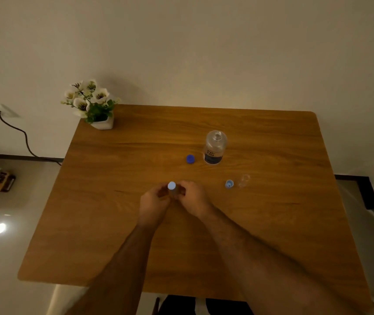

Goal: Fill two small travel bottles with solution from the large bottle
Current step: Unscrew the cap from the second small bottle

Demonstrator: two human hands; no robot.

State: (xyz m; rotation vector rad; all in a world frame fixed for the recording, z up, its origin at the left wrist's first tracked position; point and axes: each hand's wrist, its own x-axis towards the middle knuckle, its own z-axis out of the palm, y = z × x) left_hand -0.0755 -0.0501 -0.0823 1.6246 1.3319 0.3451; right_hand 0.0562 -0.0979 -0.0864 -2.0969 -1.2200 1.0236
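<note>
Head view
Hands: left hand (153, 198) and right hand (192, 197) both grasp one small travel bottle (172, 192), light-blue cap (171, 185) on top, at table (122, 223) centre.
Large bottle (214, 148): uncapped, upright, far right.
Dark-blue cap (190, 159): just left of it.
Second travel bottle (244, 180): right, open, loose cap (229, 184) beside it.
Flower pot (102, 123): far-left corner.

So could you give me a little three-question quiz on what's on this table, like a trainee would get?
1. True or false: the large bottle has its cap on.
2. What do both hands hold? A) the flower pot B) a small capped bottle C) the dark blue cap
3. Fill in: the light blue cap lies beside the second small bottle, which is ____.

Key:
1. False; its dark blue cap lies on the table.
2. B; the left hand and right hand grip the small capped bottle.
3. Uncapped.
</note>
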